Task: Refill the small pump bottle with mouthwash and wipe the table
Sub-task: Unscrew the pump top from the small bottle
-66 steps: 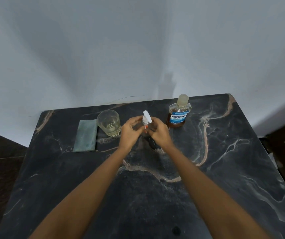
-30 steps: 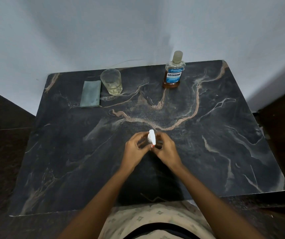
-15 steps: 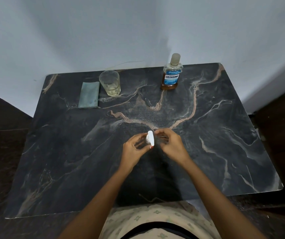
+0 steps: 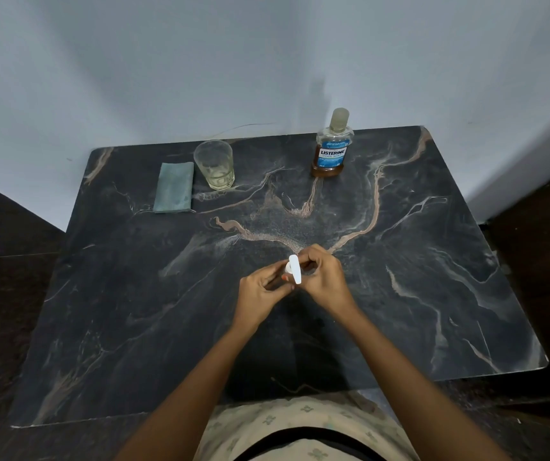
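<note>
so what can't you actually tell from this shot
All in the head view:
- Small pump bottle: body hidden by the left hand and right hand; only the white pump head shows, so its fill level is unknown.
- Whether the pump is unscrewed: fingers cover the neck.
- Mouthwash bottle: small label print unreadable.

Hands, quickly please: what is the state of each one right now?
Left hand: closed on the small pump bottle, fingers at its white pump head.
Right hand: closed around the same bottle.
</note>
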Demonstrator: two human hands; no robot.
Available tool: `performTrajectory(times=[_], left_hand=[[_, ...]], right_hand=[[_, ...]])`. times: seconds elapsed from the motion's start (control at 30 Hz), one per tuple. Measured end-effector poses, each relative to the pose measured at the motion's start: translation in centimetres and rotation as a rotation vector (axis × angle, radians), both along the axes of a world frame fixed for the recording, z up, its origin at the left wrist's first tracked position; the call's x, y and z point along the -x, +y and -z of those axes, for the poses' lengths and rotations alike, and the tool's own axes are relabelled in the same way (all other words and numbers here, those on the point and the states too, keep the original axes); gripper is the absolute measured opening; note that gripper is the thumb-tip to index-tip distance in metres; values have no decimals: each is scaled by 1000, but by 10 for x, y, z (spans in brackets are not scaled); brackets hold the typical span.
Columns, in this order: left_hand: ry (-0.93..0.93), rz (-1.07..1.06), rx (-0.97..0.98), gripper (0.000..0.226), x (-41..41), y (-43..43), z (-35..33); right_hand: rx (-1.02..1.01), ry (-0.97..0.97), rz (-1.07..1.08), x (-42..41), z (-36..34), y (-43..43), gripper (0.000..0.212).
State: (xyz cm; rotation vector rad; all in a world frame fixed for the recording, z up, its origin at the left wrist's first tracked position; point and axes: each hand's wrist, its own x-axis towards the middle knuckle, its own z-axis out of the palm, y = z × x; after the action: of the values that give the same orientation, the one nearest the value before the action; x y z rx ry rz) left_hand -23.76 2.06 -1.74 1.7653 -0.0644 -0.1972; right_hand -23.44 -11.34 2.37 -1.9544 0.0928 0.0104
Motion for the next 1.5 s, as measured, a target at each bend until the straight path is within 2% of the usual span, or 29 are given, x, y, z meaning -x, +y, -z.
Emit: performTrajectory(times=[0.27, 0.47, 0.7, 0.97, 1.17, 1.27, 1.4, 1.5], left_hand=[[-2, 20, 26, 53, -1, 1, 1], [-6, -20, 18, 51, 0, -1, 3], [-7, -16, 32, 51, -1, 0, 2], [-36, -20, 24, 51, 0, -1, 3], [-25, -8, 45, 49, -1, -1, 2], [-36, -24, 25, 46, 0, -2, 0], [-20, -31, 39, 51, 1, -2, -2], [-23, -23, 45, 51, 1, -2, -2]], right_hand=[[-25, 3, -133, -1, 1, -8, 18], [-316, 177, -89, 4, 3, -7, 48], [-111, 109, 40, 3, 2, -1, 38], [-160, 77, -8, 10, 4, -6, 53], [37, -7, 5, 4, 1, 2, 28], [35, 5, -18, 4, 0, 0, 25], [-49, 56, -50, 8, -2, 0, 40], [-45, 40, -12, 8, -2, 3, 39]])
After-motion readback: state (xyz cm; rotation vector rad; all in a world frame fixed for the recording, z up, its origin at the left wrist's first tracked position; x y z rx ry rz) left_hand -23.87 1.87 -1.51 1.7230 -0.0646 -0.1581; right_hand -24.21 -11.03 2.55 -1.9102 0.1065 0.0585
